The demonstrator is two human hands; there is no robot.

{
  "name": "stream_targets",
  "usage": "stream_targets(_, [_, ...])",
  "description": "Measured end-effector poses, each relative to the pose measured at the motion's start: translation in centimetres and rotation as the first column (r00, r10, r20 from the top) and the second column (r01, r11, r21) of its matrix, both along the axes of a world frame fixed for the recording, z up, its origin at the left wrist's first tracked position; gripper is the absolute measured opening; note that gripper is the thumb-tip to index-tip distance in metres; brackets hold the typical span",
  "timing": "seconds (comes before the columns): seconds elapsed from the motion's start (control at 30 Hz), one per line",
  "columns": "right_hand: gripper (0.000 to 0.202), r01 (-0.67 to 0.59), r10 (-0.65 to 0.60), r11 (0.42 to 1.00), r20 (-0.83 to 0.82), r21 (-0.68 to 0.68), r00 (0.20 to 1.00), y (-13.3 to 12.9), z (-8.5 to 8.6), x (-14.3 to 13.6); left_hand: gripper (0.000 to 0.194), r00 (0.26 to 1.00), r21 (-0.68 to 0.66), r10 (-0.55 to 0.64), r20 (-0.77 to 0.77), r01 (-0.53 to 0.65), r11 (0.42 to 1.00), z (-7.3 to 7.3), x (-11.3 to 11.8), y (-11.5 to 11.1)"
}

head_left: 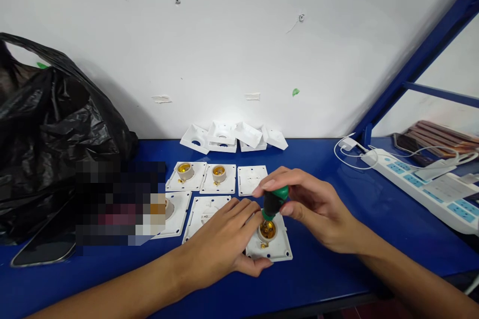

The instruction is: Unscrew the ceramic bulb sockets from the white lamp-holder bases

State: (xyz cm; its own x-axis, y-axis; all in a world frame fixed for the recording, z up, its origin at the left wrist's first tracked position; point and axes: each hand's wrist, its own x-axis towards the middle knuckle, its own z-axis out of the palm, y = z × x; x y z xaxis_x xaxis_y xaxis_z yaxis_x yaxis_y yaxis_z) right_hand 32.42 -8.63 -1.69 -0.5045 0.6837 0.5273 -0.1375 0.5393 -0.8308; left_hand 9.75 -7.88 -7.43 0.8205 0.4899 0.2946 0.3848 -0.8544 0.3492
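My right hand [318, 209] grips the green and black handle of a screwdriver [273, 202]. The screwdriver stands nearly upright, its lower end inside the brass-lined cup of a lamp holder [267, 232] on a square white base plate [277, 250]. From the left, my left hand [228, 232] holds this lamp holder, fingers near the cup and thumb at the plate's near edge. Partly under my left forearm and hand lies a plate without a cup [198, 209]. Behind are two plates with brass-lined cups [184, 171] [218, 174] and another bare plate [250, 179].
Several white box covers [222, 134] are piled against the wall. A black plastic bag [56, 109] and a phone [47, 244] lie left, near a blurred patch. To the right are a power strip [422, 184] with white cables and a dark phone [406, 143].
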Motion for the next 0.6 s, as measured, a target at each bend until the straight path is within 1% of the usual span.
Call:
stream_targets(0.07, [0.039,-0.038,0.039,0.999,0.028,-0.034,0.999,0.05,0.07,0.06,0.051,1.0,-0.02,0.005,0.009,-0.005,1.0,0.05,-0.04,0.0])
stream_targets(0.13, [0.044,0.005,-0.005,1.0,0.002,0.003,1.0,0.15,0.02,0.03,0.049,1.0,-0.03,0.017,0.011,-0.017,0.999,0.17,-0.07,-0.02])
stream_targets(0.2, [0.042,0.035,-0.035,0.999,-0.029,0.007,0.999,0.29,-0.06,-0.02,0.05,1.0,-0.025,0.018,0.006,-0.017,1.0,0.24,-0.09,-0.03])
stream_targets(0.27, [0.037,-0.012,0.01,0.998,-0.024,-0.059,1.0,0.43,-0.13,-0.04,0.052,1.0,-0.014,0.002,0.003,-0.002,1.0,0.16,-0.08,-0.02])
stream_targets(0.33, [0.038,-0.064,0.062,0.99,-0.022,-0.127,0.998,0.56,-0.27,-0.06,0.053,1.0,0.005,-0.003,0.006,0.003,1.0,-0.04,-0.04,0.01])
stream_targets(0.37, [0.039,-0.056,0.052,0.99,-0.038,-0.129,0.998,0.63,-0.36,-0.09,0.055,1.0,0.017,-0.001,0.005,0.001,1.0,-0.15,-0.02,0.02])
stream_targets(0.43, [0.037,0.042,-0.049,0.996,-0.082,-0.082,0.995,0.73,-0.55,-0.14,0.058,1.0,0.042,0.011,0.007,-0.011,0.999,-0.3,0.02,0.0])
stream_targets(0.5, [0.035,0.122,-0.126,0.991,-0.073,-0.052,0.989,0.73,-0.63,-0.15,0.058,1.0,0.054,0.021,0.011,-0.021,0.998,-0.3,0.04,-0.05])
stream_targets(0.53, [0.034,0.127,-0.13,0.99,-0.049,-0.054,0.99,0.68,-0.62,-0.14,0.057,1.0,0.052,0.023,0.008,-0.024,0.998,-0.24,0.04,-0.09])
stream_targets(0.6, [0.036,0.094,-0.093,0.993,0.005,-0.074,0.996,0.5,-0.55,-0.13,0.057,1.0,0.049,0.023,0.0,-0.023,0.999,-0.07,0.05,-0.16])
